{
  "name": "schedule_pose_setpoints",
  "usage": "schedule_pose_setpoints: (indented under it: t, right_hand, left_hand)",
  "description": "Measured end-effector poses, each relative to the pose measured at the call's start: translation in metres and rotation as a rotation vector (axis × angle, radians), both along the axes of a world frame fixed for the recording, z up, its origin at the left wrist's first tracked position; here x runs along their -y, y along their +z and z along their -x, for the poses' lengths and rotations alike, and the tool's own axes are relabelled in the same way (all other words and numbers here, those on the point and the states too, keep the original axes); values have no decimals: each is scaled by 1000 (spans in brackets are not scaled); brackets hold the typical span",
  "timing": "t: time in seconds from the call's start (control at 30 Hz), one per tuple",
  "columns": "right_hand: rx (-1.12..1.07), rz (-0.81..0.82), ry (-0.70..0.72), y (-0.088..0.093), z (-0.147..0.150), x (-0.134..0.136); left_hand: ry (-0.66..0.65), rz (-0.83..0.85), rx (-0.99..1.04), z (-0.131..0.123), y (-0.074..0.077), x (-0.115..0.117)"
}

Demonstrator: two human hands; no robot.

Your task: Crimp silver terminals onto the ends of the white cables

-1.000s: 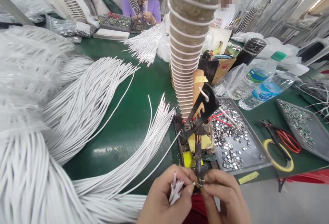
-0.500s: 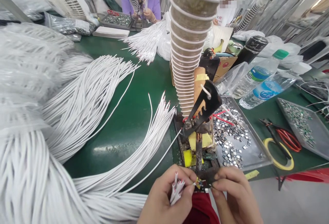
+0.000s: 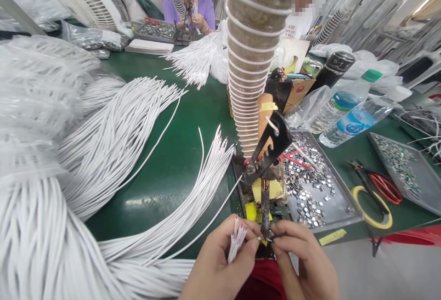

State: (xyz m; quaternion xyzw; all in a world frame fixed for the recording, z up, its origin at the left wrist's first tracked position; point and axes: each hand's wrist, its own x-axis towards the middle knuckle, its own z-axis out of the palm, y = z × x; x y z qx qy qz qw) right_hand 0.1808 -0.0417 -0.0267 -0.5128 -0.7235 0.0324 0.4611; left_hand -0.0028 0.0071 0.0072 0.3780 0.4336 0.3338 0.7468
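My left hand (image 3: 225, 256) is closed around a small bundle of white wires (image 3: 237, 242) with reddish tips. Its thumb and finger pinch a wire end beside the dark tip of a soldering iron (image 3: 265, 203). The iron points downward in a black metal stand (image 3: 270, 153), its wooden handle uppermost. Close on the tip's other side, my right hand (image 3: 301, 254) has its thumb and fingers pinched together. What they grip is too small to make out. Yellow sponge pieces (image 3: 253, 212) lie behind the hands.
Long white wires (image 3: 193, 199) stretch over the green table from the left. A ribbed hose (image 3: 253, 61) hangs before me. Right of the iron stand a tray of small metal parts (image 3: 341, 212), a tape roll (image 3: 386, 222), pliers (image 3: 370, 180) and bottles (image 3: 354, 121). Two people sit across.
Both hands have moved slightly up and closer together, bringing the pinched wire end under the iron's tip. The right hand has shifted left. The view has shifted a little.
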Motion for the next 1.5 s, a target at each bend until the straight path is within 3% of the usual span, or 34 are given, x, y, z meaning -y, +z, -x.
schedule_pose_setpoints:
  t: [0.5,0.73,1.0,1.27,1.37,1.5]
  right_hand:
    - [-8,-20,-30,0,0,4]
    - [-54,-28,-34,7,6,1]
    - [-72,-64,35,13,1,4]
    - [-169,406,169,17,20,17]
    - [-174,441,212,18,21,16]
    - [-73,334,167,17,14,13]
  left_hand:
    - [-79,4,9,3,-6,2]
    - [-27,-6,25,2,-8,6]
    - [-161,-80,-20,9,-15,13]
    - [-428,-139,-28,19,-28,9]
    - [-423,-170,-37,24,-29,10]
    - [-469,-298,13,31,-26,9]
